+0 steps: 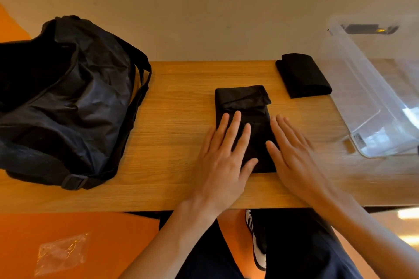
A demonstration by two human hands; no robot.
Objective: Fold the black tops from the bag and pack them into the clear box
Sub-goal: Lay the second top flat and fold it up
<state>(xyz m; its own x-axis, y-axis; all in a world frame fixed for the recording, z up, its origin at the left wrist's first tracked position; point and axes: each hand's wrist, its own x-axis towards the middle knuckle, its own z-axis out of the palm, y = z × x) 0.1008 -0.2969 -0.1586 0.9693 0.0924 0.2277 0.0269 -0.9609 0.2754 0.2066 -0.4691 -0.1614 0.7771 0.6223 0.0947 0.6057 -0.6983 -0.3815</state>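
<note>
On wooden bench (176,88), pressed left hand (224,154) flat on black top (243,99), right hand (292,154) flat alongside; saw bag (74,97) at nine o'clock, clear box (367,88) at two, folded top (302,76) just outside.

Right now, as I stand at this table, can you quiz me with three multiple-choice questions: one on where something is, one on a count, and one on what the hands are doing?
1. Where is the black bag? A: on the left end of the table. B: on the floor. C: on a chair.
2. How many black tops lie outside the bag? A: one. B: two. C: four.
3. How are the hands? A: clenched in fists. B: lifted in the air. C: flat, fingers straight.

Answers:
1. A: the bag sits on the wood at the left.
2. B: the nearer top lies under the hands, and the folded top lies beside the clear box.
3. C: the left hand rests flat on the nearer top, and the right hand lies flat at its right edge.
</note>
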